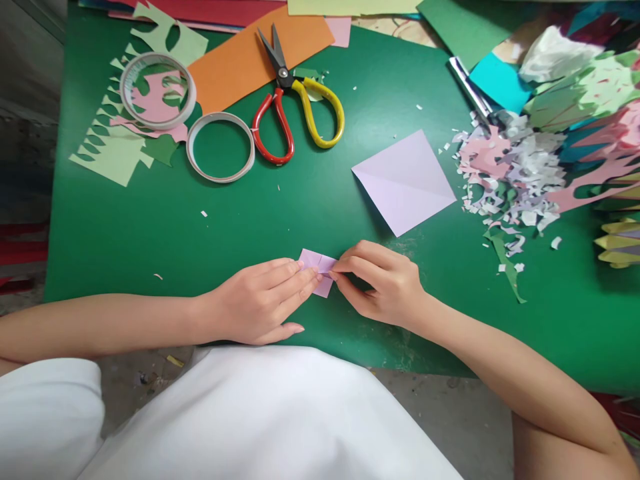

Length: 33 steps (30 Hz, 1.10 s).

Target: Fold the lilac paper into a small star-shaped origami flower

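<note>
A small folded lilac paper (pixel 317 267) lies near the front edge of the table (pixel 150 227), close to the person, and both hands are on it. The left hand (pixel 260 300) lies flat, its fingers (pixel 295 280) together and pressing the paper down on its left side. The right hand (pixel 385 280) pinches the right side, with its fingers (pixel 350 265) clamped on the paper's fold. To fold well here, I think the flat hand should keep the paper from sliding while the pinching fingers line up the edges and rub the crease hard. A little farther back, toward the right, lies a bigger lilac square (pixel 405 181) with a crease across it. Right of that is a heap of paper scraps (pixel 505 180), and past it, at the right edge, are cut paper shapes (pixel 590 113) in pink and green. Toward the back edge lie scissors (pixel 295 100) with one red and one yellow handle, partly on an orange sheet (pixel 235 60). Left of them are two tape rolls (pixel 220 147), one resting on pale green cut paper (pixel 115 147).
</note>
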Each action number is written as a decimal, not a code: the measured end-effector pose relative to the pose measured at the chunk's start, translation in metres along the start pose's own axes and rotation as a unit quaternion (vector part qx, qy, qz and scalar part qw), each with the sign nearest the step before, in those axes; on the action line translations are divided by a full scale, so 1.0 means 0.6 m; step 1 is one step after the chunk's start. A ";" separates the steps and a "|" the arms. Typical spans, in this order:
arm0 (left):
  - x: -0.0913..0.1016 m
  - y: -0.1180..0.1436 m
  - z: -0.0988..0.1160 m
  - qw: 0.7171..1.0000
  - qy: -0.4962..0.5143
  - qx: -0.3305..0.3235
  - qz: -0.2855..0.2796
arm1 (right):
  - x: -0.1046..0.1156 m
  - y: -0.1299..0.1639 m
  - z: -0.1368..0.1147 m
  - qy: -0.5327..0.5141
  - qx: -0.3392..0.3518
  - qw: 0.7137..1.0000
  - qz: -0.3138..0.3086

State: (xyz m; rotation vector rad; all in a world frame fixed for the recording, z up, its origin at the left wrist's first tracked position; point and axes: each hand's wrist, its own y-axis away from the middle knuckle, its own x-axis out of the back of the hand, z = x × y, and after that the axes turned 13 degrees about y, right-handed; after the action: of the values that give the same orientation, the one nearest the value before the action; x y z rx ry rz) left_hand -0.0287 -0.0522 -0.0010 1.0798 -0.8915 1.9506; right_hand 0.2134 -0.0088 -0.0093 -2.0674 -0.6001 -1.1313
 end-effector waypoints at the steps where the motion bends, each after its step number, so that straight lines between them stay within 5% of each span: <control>1: 0.000 -0.001 0.000 1.000 -0.003 -0.001 -0.002 | 0.001 0.000 0.000 -0.011 -0.008 1.000 -0.001; 33: 0.005 -0.008 0.006 0.998 -0.033 0.012 -0.058 | -0.007 -0.011 -0.007 0.107 -0.044 0.991 -0.070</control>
State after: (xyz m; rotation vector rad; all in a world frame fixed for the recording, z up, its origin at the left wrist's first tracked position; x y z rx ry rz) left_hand -0.0242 -0.0517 0.0041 1.1891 -0.8242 1.8439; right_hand 0.2045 -0.0079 -0.0088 -1.9680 -0.6053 -1.4629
